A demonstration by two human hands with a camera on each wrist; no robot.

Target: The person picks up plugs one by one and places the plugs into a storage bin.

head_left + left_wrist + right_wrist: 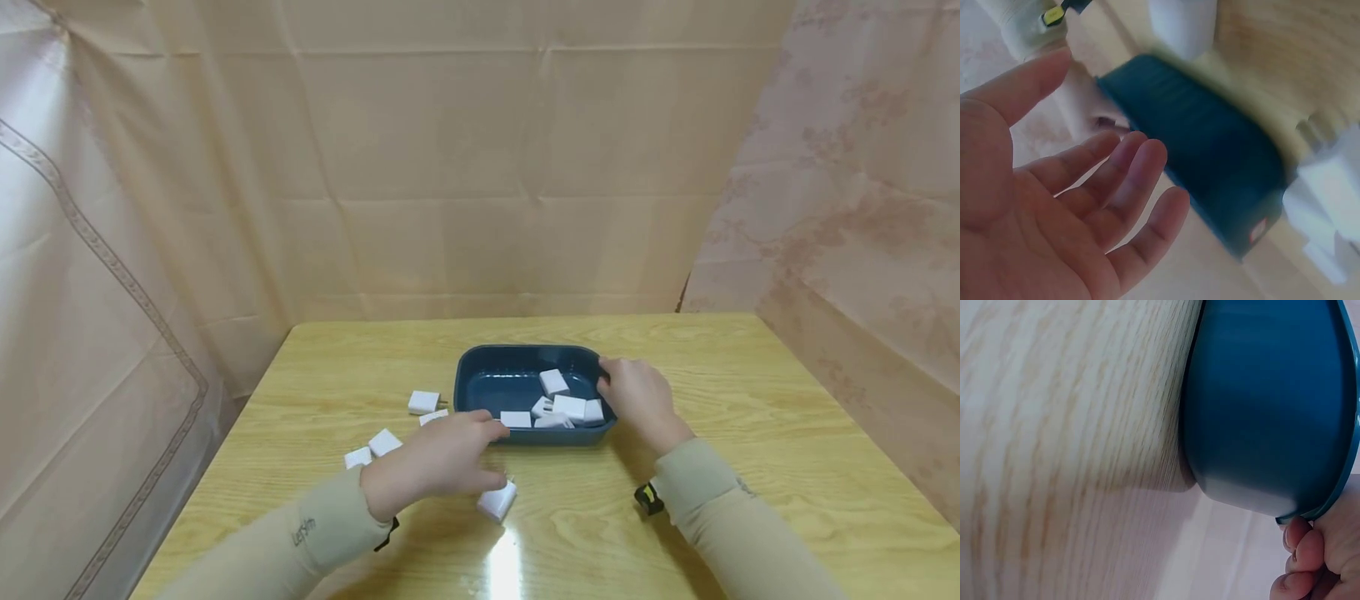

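And here's the left hand (442, 460), fingers relaxed and spread apart, palm bare in its wrist view, poised over the near left edge of the dark blue dish (525, 436). Over at the dish's right end, the right hand (641, 400) has its fingers curled on the rim, gripping it.

Right under the left hand, just in front of the dish, lies a white two-prong wall charger (497, 502); whether a fingertip touches it, the head view can't tell. It looks a light, stiff little block, smooth enough to slip from a lazy pinch, and probably tough enough to shrug off a small knock. The sensible hold would be thumb and fingers across the two broad sides of the body, clear of the metal prongs.

Now into the dish, and it's a lopsided load! At least six chargers (570, 407) sit in there, most heaped at the right end, one nearer the middle of the front wall, with the left part of the floor showing bare. The dish itself looks rigid and glossy; a rim hold seems the surest.

Outside, off the dish's left side, four more chargers (385, 442) lie on the wood-grain table (585, 500), two near the dish, two farther out.
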